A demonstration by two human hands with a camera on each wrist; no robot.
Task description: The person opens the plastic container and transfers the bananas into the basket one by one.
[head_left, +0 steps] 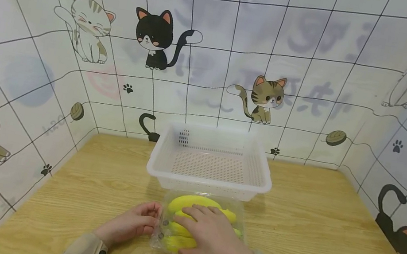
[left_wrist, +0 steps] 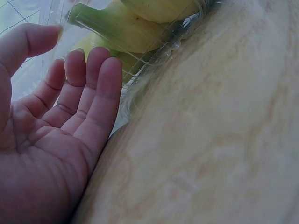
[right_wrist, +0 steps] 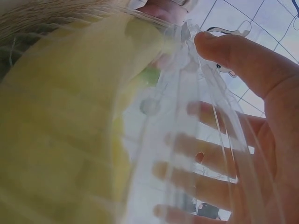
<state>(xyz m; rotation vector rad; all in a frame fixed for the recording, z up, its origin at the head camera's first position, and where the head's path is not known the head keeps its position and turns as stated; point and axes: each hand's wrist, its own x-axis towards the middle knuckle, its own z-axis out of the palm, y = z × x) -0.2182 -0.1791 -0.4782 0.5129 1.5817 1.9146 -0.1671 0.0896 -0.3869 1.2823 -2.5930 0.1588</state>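
A clear plastic box (head_left: pixel 233 204) lies on the table in front of me with yellow bananas (head_left: pixel 191 201) inside; green stems show in the left wrist view on the bananas (left_wrist: pixel 126 28). My right hand (head_left: pixel 213 238) rests over the top of the box with its fingers spread. In the right wrist view the fingers of that hand (right_wrist: pixel 252 107) appear through the transparent lid (right_wrist: pixel 182 121), the thumb by its edge. Beside the box's left side is my left hand (head_left: pixel 132 223), fingers loosely bent and holding nothing. Whether its fingertips touch the plastic I cannot tell.
A white perforated plastic basket (head_left: pixel 207 186) stands directly behind the box. The wooden table (head_left: pixel 303 233) extends to both sides. Walls of cat-patterned sheeting (head_left: pixel 214 61) rise at the back, left and right.
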